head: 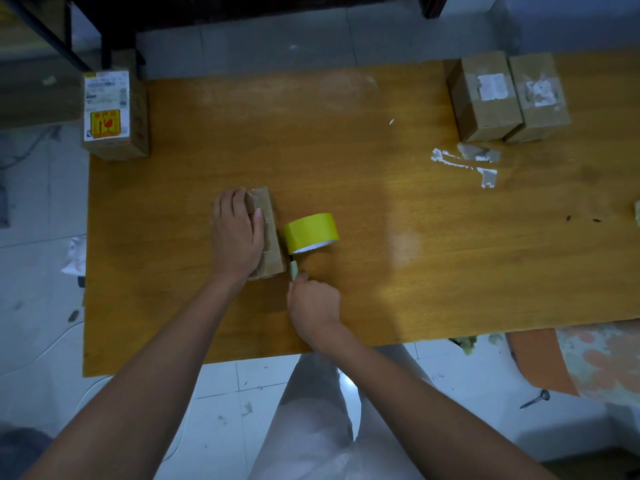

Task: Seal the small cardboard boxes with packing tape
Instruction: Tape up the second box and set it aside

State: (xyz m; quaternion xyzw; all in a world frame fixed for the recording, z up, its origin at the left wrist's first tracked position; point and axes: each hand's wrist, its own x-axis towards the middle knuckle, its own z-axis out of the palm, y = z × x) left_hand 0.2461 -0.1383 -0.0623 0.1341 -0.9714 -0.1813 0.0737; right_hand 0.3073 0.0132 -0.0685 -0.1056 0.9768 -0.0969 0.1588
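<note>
A small cardboard box (268, 237) lies on the wooden table (381, 237), left of centre. My left hand (237, 233) rests flat on top of it, fingers straight, pressing it down. A yellow roll of packing tape (311, 232) stands on its edge right beside the box's right side. My right hand (313, 303) grips a pale green cutter (293, 269), whose tip points into the gap between the box and the roll. Whether a strip of tape runs from roll to box is too small to tell.
Two cardboard boxes (483, 98) (538, 95) with torn labels stand at the table's far right. A labelled box (112, 114) stands at the far left corner. Torn tape scraps (467, 161) lie near the right boxes. My legs show below the table's near edge.
</note>
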